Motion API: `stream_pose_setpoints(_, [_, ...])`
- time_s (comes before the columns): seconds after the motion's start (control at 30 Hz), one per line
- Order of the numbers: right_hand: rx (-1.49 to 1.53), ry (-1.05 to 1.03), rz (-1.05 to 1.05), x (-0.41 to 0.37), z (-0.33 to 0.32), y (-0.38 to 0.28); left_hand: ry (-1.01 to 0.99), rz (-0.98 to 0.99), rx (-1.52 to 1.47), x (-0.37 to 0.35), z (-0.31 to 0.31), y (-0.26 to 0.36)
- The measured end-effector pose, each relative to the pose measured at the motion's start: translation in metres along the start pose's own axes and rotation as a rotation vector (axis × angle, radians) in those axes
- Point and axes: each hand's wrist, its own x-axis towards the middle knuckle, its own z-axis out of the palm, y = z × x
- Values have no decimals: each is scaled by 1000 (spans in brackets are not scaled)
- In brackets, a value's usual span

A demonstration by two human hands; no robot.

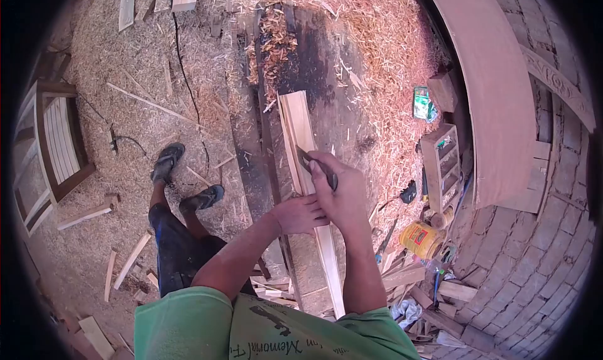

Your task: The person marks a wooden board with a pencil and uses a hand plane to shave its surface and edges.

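Note:
A long pale wooden moulding (300,118) with a groove along its length lies on a dark, worn workbench (339,118). My left hand (300,215) grips the moulding around its middle, fingers laid over it. Just beyond it, my right hand (342,187) is closed around a dark knife-like hand tool (304,155). Its tip touches or nearly touches the moulding's grooved left side; the exact contact is too small to tell. The near part of the moulding runs back towards my green shirt.
Wood shavings (377,39) cover the floor and the bench's far end. A wooden chair frame (66,146) lies on the left, near a black cable (179,58). To the right are a yellow container (419,239), a small wooden frame (441,165) and a curved panel (496,96) against a brick wall.

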Motion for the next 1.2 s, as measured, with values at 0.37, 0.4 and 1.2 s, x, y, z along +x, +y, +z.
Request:
stream_pose_setpoints(0.37, [732,-222,326,32,-19,50,-179,16,181,9,-11,2])
stream_pose_setpoints(0.4, [806,-120,353,14,-23,49,-178,17,179,8,-11,7])
stream_pose_setpoints(1.2, [1073,1477,1097,-402,116,45,-531,479,131,78,-68,-34])
